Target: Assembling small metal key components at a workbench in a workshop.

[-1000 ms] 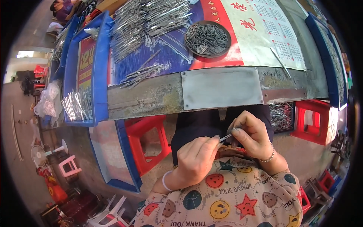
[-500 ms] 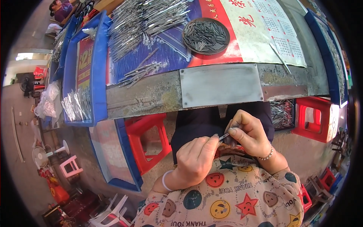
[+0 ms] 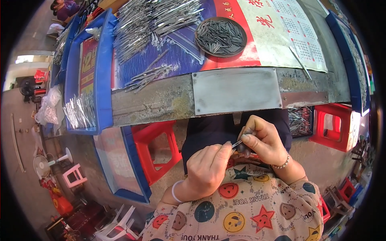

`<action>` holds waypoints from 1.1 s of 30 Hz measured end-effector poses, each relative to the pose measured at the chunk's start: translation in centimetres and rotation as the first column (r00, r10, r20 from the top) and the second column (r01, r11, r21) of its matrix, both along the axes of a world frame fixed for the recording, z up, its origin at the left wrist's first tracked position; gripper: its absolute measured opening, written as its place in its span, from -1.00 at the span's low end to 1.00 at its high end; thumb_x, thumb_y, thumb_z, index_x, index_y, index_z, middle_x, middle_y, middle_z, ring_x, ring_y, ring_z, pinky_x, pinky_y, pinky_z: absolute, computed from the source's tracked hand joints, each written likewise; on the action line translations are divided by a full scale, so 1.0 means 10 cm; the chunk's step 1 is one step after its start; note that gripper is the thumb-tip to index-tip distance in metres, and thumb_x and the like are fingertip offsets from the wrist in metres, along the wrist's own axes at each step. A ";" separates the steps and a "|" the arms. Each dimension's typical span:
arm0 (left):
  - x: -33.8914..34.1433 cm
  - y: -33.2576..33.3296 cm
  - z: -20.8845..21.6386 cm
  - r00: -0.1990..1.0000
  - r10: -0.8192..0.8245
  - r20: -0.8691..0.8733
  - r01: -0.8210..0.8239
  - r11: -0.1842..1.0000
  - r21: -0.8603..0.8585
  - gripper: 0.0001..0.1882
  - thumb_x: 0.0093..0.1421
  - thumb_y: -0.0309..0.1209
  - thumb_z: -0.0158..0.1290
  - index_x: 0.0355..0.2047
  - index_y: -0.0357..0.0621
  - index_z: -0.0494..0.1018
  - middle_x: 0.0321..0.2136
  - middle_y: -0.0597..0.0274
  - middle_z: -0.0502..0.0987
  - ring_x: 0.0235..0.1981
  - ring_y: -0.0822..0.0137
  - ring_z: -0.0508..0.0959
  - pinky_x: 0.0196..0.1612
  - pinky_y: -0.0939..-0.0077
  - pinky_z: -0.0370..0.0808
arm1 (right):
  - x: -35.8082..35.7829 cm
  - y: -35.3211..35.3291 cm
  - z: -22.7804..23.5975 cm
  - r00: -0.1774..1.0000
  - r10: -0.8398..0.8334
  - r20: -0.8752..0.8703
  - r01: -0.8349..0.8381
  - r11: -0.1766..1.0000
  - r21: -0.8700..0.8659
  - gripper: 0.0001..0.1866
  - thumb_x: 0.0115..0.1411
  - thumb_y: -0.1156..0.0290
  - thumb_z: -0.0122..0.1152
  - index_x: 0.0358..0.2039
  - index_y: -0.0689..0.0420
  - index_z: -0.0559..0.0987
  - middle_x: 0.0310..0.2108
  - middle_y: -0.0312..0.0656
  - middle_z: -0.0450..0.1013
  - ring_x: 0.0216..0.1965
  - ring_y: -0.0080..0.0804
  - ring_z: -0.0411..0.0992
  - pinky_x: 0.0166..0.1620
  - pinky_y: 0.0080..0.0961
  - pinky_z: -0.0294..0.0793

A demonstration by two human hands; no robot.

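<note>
In front of my body, just below the bench edge, a slim metal rod (image 3: 236,144) runs between my two hands. My left hand (image 3: 206,165), with a white band at the wrist, is closed round one end, and its fingers hide most of that part. My right hand (image 3: 261,140), wearing a beaded bracelet, pinches the other end between thumb and fingers. Its fingertips are darkened. Above on the bench, a round bowl (image 3: 243,45) holds many short dark metal pins (image 3: 220,37). A large heap of long thin metal pieces (image 3: 155,18) lies to its left.
A pale metal plate (image 3: 237,91) is fixed at the bench's front edge. One thin rod (image 3: 300,62) lies on the calendar sheet (image 3: 281,32). Blue trays (image 3: 105,80) flank the bench; red stools (image 3: 159,152) stand beneath. Another person (image 3: 66,10) sits far left.
Both hands stay together on the metal rod, shifting only very slightly. The view has tilted a little; nothing on the bench has visibly moved.
</note>
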State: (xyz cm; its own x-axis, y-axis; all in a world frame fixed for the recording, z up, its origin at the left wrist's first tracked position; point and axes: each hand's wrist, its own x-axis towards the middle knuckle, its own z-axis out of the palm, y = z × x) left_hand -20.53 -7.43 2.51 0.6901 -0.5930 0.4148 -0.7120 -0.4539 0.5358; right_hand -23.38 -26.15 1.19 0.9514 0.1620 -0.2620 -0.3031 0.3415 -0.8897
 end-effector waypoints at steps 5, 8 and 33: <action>0.05 0.01 0.01 1.000 -0.001 -0.007 0.001 1.000 0.008 -0.73 -0.02 -0.57 0.16 -0.26 -0.37 0.45 -0.57 0.21 0.40 -0.60 0.33 0.46 -0.58 0.52 0.41 | 0.05 0.00 0.01 1.000 -0.008 -0.007 0.007 0.999 -0.032 -0.81 0.28 0.42 0.09 -0.40 0.21 0.32 -0.55 -0.32 0.39 -0.57 -0.74 0.34 -0.51 -0.76 0.35; 0.09 0.01 0.05 0.993 0.024 -0.113 -0.026 1.000 -0.008 -0.71 -0.07 -0.65 0.19 -0.28 -0.31 0.46 -0.52 0.08 0.49 -0.56 0.15 0.53 -0.53 0.40 0.46 | 0.06 0.01 -0.01 0.999 -0.037 -0.009 0.036 0.998 -0.045 -0.83 0.27 0.42 0.10 -0.39 0.21 0.36 -0.53 -0.31 0.41 -0.55 -0.72 0.36 -0.49 -0.75 0.37; 2.42 0.63 -0.14 0.955 0.231 -0.188 -0.174 0.945 0.278 -0.72 0.04 -0.35 0.23 -0.35 -0.33 0.48 -0.46 0.09 0.52 -0.46 0.26 0.51 -0.37 0.44 0.40 | 0.47 -0.27 -0.24 0.794 -0.278 0.540 0.571 0.643 -0.510 -0.93 0.09 0.63 0.16 -0.42 0.26 0.43 -0.51 -0.19 0.43 -0.55 -0.54 0.36 -0.43 -0.65 0.35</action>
